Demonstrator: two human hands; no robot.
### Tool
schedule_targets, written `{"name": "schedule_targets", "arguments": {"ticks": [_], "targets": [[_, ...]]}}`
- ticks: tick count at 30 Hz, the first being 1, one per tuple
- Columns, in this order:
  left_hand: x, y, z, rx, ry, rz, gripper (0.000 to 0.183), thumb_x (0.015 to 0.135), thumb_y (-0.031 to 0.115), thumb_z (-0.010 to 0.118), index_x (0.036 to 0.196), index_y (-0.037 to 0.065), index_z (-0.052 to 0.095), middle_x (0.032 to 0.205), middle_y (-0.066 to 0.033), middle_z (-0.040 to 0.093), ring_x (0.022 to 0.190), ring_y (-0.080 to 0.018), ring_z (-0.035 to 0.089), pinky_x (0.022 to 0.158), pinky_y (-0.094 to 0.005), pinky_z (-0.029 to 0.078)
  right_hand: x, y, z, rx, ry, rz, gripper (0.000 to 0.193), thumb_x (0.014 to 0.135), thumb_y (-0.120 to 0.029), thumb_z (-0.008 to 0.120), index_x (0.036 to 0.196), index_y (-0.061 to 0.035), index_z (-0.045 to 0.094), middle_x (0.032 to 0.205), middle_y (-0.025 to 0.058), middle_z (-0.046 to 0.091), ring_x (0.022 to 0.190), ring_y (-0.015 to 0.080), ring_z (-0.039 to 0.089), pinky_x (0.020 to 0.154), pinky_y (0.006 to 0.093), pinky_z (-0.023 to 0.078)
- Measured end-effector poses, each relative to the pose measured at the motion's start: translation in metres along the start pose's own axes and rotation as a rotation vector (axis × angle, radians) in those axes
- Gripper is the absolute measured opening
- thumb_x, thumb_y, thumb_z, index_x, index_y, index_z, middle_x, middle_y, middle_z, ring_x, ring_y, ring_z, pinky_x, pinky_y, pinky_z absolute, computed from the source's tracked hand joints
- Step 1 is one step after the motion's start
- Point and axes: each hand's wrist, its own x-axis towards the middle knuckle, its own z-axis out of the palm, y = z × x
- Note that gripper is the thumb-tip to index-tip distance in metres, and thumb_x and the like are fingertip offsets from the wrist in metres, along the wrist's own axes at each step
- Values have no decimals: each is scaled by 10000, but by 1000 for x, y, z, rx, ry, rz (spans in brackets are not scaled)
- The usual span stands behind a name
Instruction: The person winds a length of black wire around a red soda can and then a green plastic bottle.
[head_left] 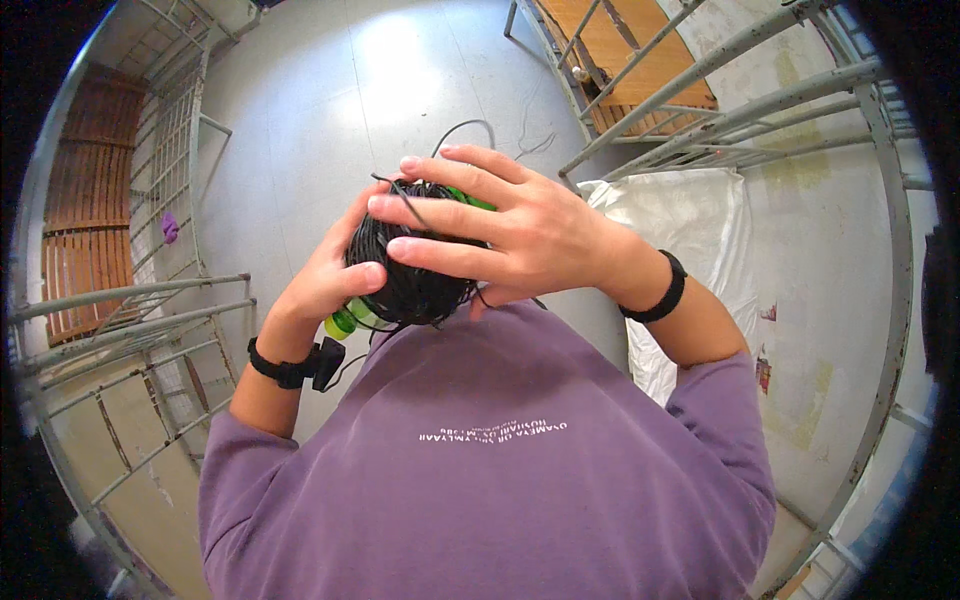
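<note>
A thick ball of thin black cord (425, 285) is wound around what looks like a green bottle, held in front of my chest. The green cap end (340, 323) sticks out at its lower left, and more green shows at its upper right. My left hand (325, 275) grips the ball from the left, thumb on the near side. From the right, my right hand (510, 220) lays its curved fingers across the top of the winding, pressed to the cord. A loose loop of cord rises beyond the fingers. The bottle's middle is hidden by cord.
Metal bunk frames stand on both sides, one with wooden slats (90, 200) at left, another with a wooden board (640, 50) at far right. White sheeting (690, 230) lies to the right. Thin cord (535, 145) trails on the grey floor (300, 100). A purple cloth (170, 228) hangs on the left frame.
</note>
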Motion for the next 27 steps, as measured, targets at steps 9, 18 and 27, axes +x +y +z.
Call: {"name": "schedule_targets", "arguments": {"ticks": [9,18,27], "targets": [[14,-9,8,188,76,-136,879,812,287,803,1536,15,386,1402,-135,558,1316,-226,553,1095,-374,467,8,-10,22,-206,-143,104,868,704,-404,847,1503,-443,509,1433,96,560,1319,446,547,1020,597,494],[14,-25,-2,-243,183,-139,479,993,287,607,1355,-17,529,1201,-108,644,1112,-165,623,983,-309,493,3,-5,22,-350,-50,6,551,947,-274,616,1454,-479,549,1337,70,591,1102,348,623,940,481,532],[12,-16,25,-72,244,-92,390,1107,188,474,1448,28,575,1320,-91,663,1188,-162,633,1048,-309,499,-9,-5,24,-269,-7,-51,481,911,-268,664,1360,-437,626,1312,63,592,1092,335,628,926,466,536]]}}
